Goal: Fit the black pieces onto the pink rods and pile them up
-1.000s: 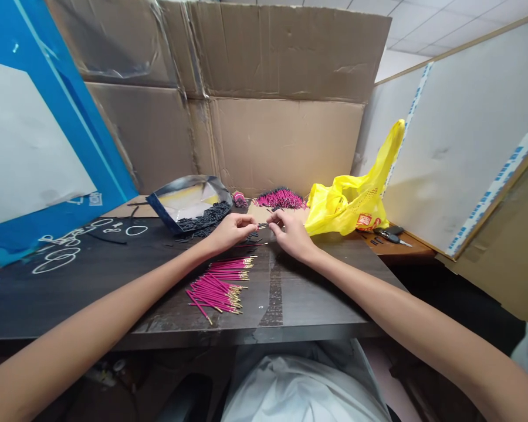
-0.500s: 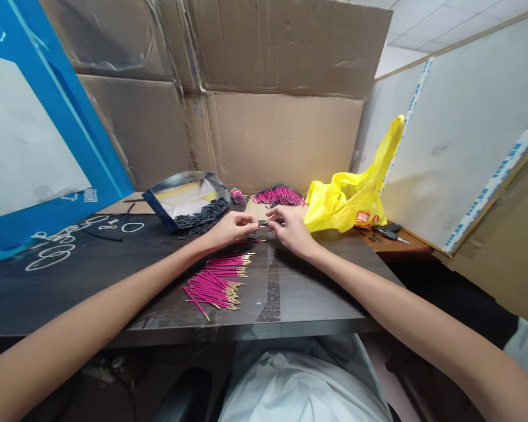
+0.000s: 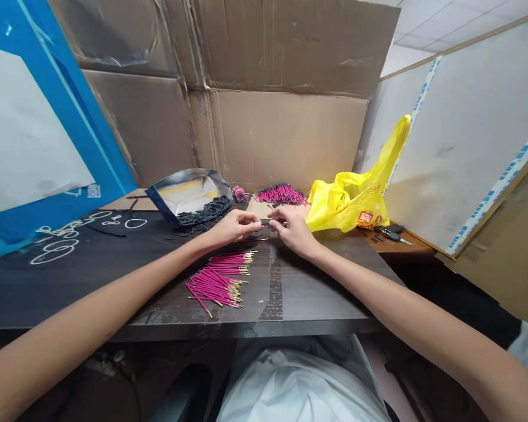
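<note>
My left hand point(image 3: 234, 227) and my right hand point(image 3: 293, 231) meet above the table, fingertips almost touching. Each is closed in a pinch. Between the fingertips runs a small dark tube piece point(image 3: 265, 223), gripped at its right end by my right hand. A speck of pink shows at my left fingertips, apparently the end of a thin magenta stick mostly hidden by the fingers. Just below the hands lie several magenta sticks with gold tips point(image 3: 217, 284), in loose rows. A bag of short black tubes point(image 3: 205, 214) stands open beyond my left hand.
At the back lies a heap of magenta sticks with dark ends point(image 3: 281, 194), beside a banded bundle point(image 3: 240, 194). A yellow plastic bag point(image 3: 343, 205) stands right, near keys point(image 3: 393, 233). White loops point(image 3: 55, 251) lie left on the dark table point(image 3: 325, 293). Cardboard point(image 3: 286, 129) walls the back.
The view has shifted slightly, so everything sits a little further right. Both hands keep their pinch, and the dark piece stays between them.
</note>
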Tool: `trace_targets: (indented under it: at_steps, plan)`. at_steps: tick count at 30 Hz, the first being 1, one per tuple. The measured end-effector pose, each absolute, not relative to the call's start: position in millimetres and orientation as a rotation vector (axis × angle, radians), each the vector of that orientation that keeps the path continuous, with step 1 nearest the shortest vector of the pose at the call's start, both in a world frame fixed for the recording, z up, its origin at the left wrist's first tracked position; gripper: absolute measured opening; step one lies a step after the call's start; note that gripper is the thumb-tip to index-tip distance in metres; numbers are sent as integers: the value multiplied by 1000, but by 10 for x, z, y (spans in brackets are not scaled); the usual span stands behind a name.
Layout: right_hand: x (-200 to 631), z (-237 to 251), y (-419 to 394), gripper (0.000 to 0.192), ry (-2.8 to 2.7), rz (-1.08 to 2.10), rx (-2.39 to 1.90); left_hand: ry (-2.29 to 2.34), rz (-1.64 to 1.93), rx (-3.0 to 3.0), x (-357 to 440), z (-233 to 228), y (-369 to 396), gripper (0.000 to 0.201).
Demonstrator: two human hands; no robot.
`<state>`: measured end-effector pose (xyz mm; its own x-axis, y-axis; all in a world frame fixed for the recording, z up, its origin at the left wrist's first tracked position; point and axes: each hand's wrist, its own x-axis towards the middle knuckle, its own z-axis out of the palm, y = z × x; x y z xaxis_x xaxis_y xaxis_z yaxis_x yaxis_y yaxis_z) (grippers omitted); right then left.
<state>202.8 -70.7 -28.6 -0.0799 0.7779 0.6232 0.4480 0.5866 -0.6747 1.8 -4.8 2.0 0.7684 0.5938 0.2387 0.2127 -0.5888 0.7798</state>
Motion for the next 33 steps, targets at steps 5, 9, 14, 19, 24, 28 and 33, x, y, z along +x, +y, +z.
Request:
trace_targets:
  at_steps: [5, 9, 14, 19, 24, 28, 33]
  plan:
    - [2021, -302, -723, 6, -1705, 423, -1007, 599, 641, 2175, 14, 32, -78, 37]
    - [2007, -311, -718, 5, -1719, 411, -1009, 594, 624, 2149, 20, 30, -80, 37]
    - [1984, -292, -720, 9, -1687, 351, -1063, 660, 739, 2090, 44, 56, -65, 34]
    - [1932, -242, -839, 8, -2015, 176, -1105, 748, 1008, 2000, 45, 102, -28, 25]
    - [1848, -292, -897, 17, -2244, 28, -1162, 764, 1032, 2065, 67, 86, -55, 26]
    - [1812, -329, -822, 18, -2287, -39, -1233, 776, 1009, 2152, 100, 72, -115, 28]
    - [1784, -324, -708, 11, -2299, -33, -1343, 757, 970, 2213, 96, 96, -151, 28]
